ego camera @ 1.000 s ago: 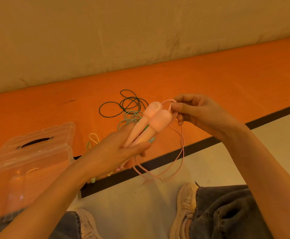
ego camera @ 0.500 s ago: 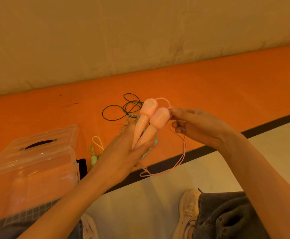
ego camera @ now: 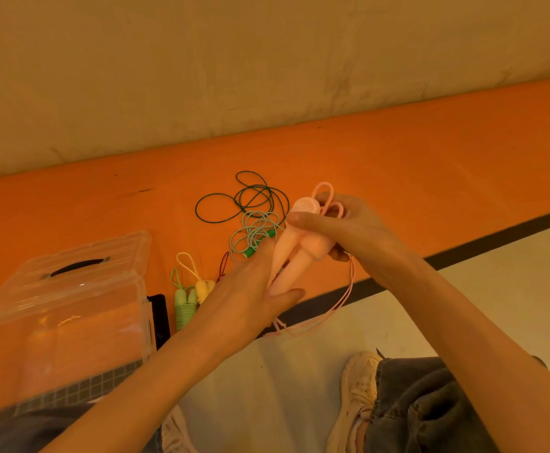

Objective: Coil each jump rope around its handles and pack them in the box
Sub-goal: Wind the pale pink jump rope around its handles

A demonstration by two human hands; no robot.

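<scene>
At frame centre, the left hand (ego camera: pixel 247 299) grips the pink handles (ego camera: pixel 294 253) low; the right hand (ego camera: pixel 348 230) pinches the pink rope (ego camera: pixel 327 199) above them.

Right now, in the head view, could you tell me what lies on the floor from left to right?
Clear plastic box → coiled green jump rope → loose dark green rope → pink handles, held by both hands.

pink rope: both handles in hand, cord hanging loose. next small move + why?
Probably lay the first turn: the right hand, which grips the wide ends of the pink handles and the cord there, carries cord around the pair while the left hand holds the narrow ends. No turns show on the handles, and the pink cord hangs slack below.
</scene>
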